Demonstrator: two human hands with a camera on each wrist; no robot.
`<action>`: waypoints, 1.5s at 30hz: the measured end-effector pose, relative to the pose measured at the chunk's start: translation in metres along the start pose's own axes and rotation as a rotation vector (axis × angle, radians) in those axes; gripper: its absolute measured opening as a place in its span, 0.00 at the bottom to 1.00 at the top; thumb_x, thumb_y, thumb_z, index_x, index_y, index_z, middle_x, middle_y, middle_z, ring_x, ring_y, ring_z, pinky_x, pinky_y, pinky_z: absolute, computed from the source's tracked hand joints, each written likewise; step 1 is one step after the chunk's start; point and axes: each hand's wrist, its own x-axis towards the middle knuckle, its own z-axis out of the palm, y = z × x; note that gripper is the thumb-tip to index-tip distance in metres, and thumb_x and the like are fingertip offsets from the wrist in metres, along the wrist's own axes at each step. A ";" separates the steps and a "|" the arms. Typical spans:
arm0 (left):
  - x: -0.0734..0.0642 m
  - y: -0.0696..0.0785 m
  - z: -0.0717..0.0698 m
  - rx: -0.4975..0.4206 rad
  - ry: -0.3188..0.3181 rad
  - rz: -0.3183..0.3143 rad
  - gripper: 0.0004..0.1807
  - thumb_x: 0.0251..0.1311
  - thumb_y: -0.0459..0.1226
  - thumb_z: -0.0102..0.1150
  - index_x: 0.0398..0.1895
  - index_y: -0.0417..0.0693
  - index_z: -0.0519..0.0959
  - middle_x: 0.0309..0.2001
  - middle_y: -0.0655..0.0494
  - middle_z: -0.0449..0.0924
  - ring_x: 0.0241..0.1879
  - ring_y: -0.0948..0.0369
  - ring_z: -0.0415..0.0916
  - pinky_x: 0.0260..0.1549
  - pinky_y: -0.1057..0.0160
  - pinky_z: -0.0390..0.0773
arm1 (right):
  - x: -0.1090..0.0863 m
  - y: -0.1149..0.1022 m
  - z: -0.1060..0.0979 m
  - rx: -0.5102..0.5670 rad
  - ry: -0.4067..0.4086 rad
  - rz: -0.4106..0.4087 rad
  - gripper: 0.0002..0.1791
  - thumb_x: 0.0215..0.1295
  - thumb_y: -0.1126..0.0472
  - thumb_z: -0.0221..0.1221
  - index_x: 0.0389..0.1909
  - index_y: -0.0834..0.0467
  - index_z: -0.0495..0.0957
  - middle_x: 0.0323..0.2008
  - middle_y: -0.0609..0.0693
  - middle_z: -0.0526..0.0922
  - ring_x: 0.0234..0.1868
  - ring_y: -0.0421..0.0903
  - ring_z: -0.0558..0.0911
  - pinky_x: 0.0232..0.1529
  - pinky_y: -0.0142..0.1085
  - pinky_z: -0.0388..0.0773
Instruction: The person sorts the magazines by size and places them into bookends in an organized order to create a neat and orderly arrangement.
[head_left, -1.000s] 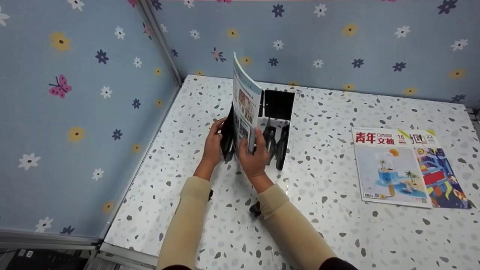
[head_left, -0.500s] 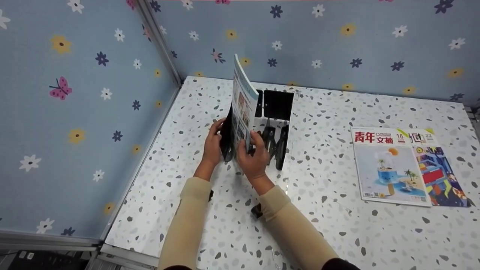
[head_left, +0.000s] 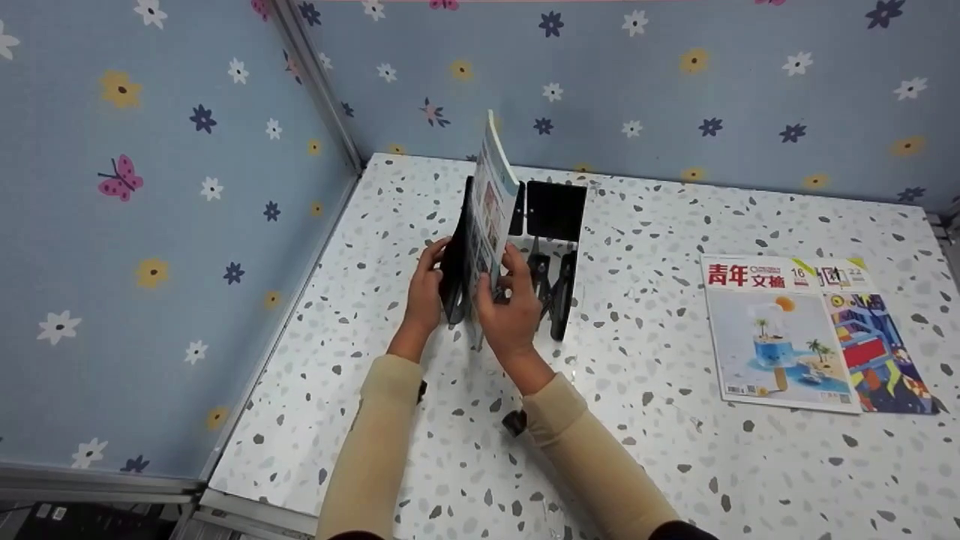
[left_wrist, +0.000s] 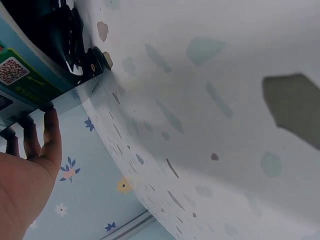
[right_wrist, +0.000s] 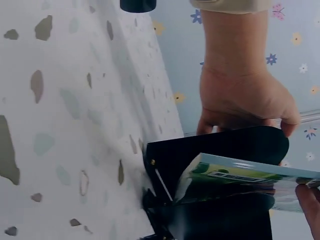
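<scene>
Upright in the rack, a thin magazine (head_left: 491, 202) leans between black plates, its spine end near the base in the right wrist view. My right hand (head_left: 511, 300) pinches its near edge between thumb and fingers. My left hand (head_left: 425, 289) grips the outer left plate of the black expandable bookend (head_left: 456, 262); a fingertip folds over that plate's corner in the right wrist view. The left wrist view shows left fingertips (left_wrist: 50, 107) at the plate's edge, beside a green printed cover with a QR code. The magazine's lower part is partly hidden by my right hand.
Two overlapping magazines (head_left: 780, 334) lie flat on the speckled table (head_left: 637, 450) at the right. The bookend's right-hand plates (head_left: 556, 210) and folding arms lie to the right of my hands. Flower-patterned walls (head_left: 225, 225) enclose the left and back.
The magazine has shifted right at its top and turned more edge-on, showing more of the left black plate. My right hand has adjusted its fingers on it; my left hand stays put.
</scene>
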 end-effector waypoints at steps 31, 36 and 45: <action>-0.009 0.033 0.003 -0.024 0.001 -0.067 0.31 0.61 0.28 0.29 0.70 0.42 0.63 0.66 0.31 0.62 0.60 0.36 0.63 0.58 0.42 0.64 | 0.031 -0.021 -0.005 0.183 -0.025 0.106 0.17 0.59 0.74 0.57 0.50 0.61 0.75 0.41 0.58 0.80 0.24 0.47 0.82 0.24 0.32 0.77; -0.010 0.033 0.003 0.011 0.000 -0.033 0.30 0.62 0.27 0.29 0.70 0.41 0.63 0.64 0.32 0.63 0.59 0.36 0.63 0.59 0.37 0.61 | 0.035 -0.015 -0.002 0.182 0.010 0.051 0.16 0.59 0.74 0.57 0.48 0.62 0.74 0.39 0.58 0.79 0.28 0.46 0.81 0.26 0.33 0.75; -0.008 0.032 0.003 0.008 -0.006 -0.022 0.31 0.61 0.27 0.29 0.69 0.40 0.63 0.63 0.30 0.64 0.56 0.34 0.64 0.57 0.37 0.61 | 0.034 -0.005 0.008 0.136 -0.004 -0.036 0.19 0.56 0.76 0.58 0.49 0.61 0.75 0.40 0.57 0.79 0.34 0.49 0.82 0.32 0.32 0.80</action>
